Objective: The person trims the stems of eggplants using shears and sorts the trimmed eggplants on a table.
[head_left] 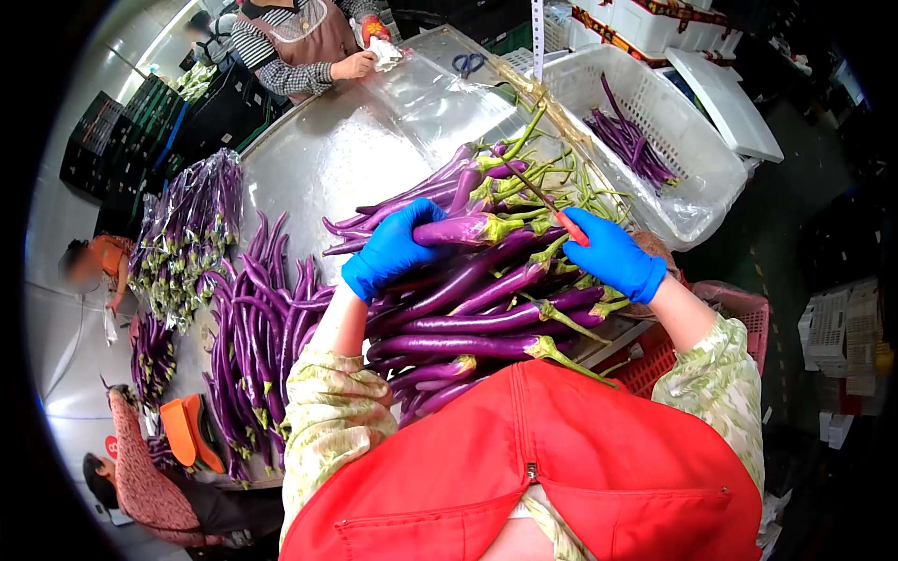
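Observation:
My left hand (395,252), in a blue glove, is closed around a long purple eggplant (466,229) whose green stem end points right. My right hand (615,262), gloved alike, grips a knife (573,229) by its red handle. Its thin blade slants up and left above the stems, close to the held eggplant's stem end. Beneath both hands lies a heap of eggplants (477,323), most with stems toward the right. Cut green stems (585,187) are scattered along the table's right side.
On the metal table (313,168), more eggplants (262,327) lie at left, beside bagged ones (192,224). A white crate (692,140) holds a few eggplants. Scissors (468,64) lie at the far edge. A person in an apron (313,42) stands opposite; others are at left.

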Demonstrator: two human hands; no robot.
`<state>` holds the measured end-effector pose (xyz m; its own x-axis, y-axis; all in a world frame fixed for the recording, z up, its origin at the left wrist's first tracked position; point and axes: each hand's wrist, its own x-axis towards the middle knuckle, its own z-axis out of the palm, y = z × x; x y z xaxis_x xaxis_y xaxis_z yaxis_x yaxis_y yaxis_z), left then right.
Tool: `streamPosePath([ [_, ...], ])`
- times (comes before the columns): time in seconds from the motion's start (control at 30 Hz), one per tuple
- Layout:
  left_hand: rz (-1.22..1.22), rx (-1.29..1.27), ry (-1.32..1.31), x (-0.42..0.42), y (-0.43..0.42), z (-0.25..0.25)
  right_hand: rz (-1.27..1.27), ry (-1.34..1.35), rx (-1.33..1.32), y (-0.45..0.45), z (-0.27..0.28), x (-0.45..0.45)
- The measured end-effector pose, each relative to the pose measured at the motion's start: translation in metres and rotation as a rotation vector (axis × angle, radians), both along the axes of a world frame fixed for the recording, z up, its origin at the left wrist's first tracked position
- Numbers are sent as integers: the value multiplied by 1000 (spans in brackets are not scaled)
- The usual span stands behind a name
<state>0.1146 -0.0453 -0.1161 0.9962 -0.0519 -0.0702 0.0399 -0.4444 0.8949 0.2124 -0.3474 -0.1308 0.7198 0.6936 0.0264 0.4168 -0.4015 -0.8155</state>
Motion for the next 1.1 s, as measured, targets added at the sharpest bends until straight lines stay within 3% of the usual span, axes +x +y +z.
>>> streamPosePath([
  [0.17,14,79,-60,-2,1,1,40,23,51,4,-13,6],
  [0.27,166,113,-204,-16,25,4,23,74,332,5,-46,14],
  [0.33,417,126,-277,-35,45,25,-84,600,341,5,-12,4],
  [0.4,534,-348,-475,-53,61,50,-81,583,297,14,12,-8],
  [0.47,573,-223,-690,-76,78,72,-41,568,211,20,21,-12],
  [0.63,704,-220,-1343,-116,92,141,43,444,210,33,26,-36],
  [0.73,1028,-346,-1640,-160,129,164,18,488,199,32,21,-39],
  [0.77,1079,-374,-1719,-181,147,162,47,495,241,25,11,-34],
  [0.8,1297,-495,-1797,-201,178,157,20,516,227,22,19,-38],
  [0.87,1439,-370,-1943,-257,237,122,-51,482,255,13,11,-35],
  [0.9,1649,-380,-1942,-274,247,111,-89,489,264,12,17,-41],
  [0.93,1874,-615,-1826,-295,258,93,-115,502,275,14,25,-48],
  [0.97,1941,-612,-1894,-328,301,57,-143,494,249,10,23,-46],
  [1.0,2219,-594,-1811,-350,322,31,-179,487,227,6,20,-43],
  [1.1,2285,-791,-1591,-406,368,-34,-214,380,275,-3,6,-39],
])
